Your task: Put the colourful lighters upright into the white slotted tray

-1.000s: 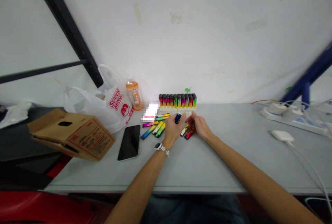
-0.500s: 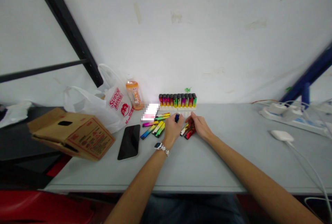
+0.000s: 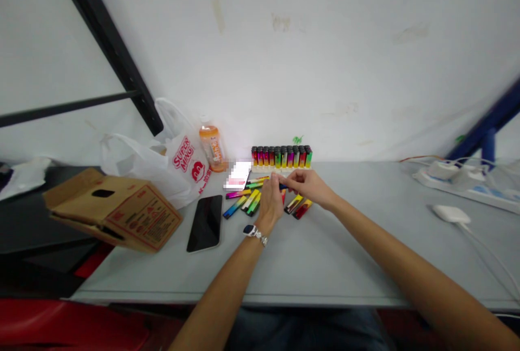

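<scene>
Between my two hands lies a small dark blue lighter (image 3: pixel 284 185). My left hand (image 3: pixel 271 199), with a watch at the wrist, is closed on its left end. The fingers of my right hand (image 3: pixel 311 184) pinch its other end. Behind my hands, several colourful lighters (image 3: pixel 281 157) stand upright in rows in a pale holder (image 3: pixel 260 169). Loose lighters (image 3: pixel 234 207) lie on the table left of my left hand. Two more, one yellow (image 3: pixel 294 203) and one red (image 3: pixel 303 209), lie just below my right hand.
A black phone (image 3: pixel 205 223), a cardboard box (image 3: pixel 117 207), a white plastic bag (image 3: pixel 174 169) and an orange bottle (image 3: pixel 213 148) stand or lie on the left. A bright, pixelated item (image 3: pixel 239 175) is beside the holder. At the right are a power strip (image 3: pixel 467 184) and a white charger (image 3: pixel 452 214).
My right hand has moved up and left to meet my left hand, and its fingers have closed on the blue lighter. The lighter now lies more sideways. The view has shifted slightly.
</scene>
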`<action>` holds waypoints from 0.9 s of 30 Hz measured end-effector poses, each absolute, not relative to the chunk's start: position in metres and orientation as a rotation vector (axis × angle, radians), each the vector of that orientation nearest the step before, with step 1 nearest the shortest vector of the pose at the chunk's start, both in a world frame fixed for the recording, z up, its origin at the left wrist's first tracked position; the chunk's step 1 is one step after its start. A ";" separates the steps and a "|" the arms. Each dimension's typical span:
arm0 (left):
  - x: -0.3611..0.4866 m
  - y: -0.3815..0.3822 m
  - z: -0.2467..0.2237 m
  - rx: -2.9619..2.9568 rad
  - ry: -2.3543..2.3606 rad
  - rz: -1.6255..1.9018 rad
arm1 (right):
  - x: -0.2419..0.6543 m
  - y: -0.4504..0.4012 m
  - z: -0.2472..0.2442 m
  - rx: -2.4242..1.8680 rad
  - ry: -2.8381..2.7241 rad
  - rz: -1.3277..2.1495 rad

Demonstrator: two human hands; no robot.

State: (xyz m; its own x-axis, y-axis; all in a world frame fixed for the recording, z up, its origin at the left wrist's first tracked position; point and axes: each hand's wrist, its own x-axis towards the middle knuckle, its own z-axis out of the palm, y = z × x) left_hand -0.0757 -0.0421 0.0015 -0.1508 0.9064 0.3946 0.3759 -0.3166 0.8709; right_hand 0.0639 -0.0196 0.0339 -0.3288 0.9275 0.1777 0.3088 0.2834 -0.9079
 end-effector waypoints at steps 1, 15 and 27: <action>-0.077 -0.042 0.002 1.669 1.449 1.491 | 0.063 -0.018 0.038 -1.110 -1.830 1.071; -0.122 -0.034 0.003 2.026 1.934 1.200 | 0.044 0.092 0.109 -1.070 -2.467 0.211; -0.113 -0.045 0.003 2.194 1.950 0.892 | 0.019 0.109 0.082 -1.147 -2.559 -0.109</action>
State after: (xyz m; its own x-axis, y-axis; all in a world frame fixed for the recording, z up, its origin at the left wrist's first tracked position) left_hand -0.1129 -0.0446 0.0032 0.0241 0.9294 0.3683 0.8865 -0.1901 0.4218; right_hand 0.0188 0.1087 0.0818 -0.6194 0.7118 0.3310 0.7374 0.6722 -0.0656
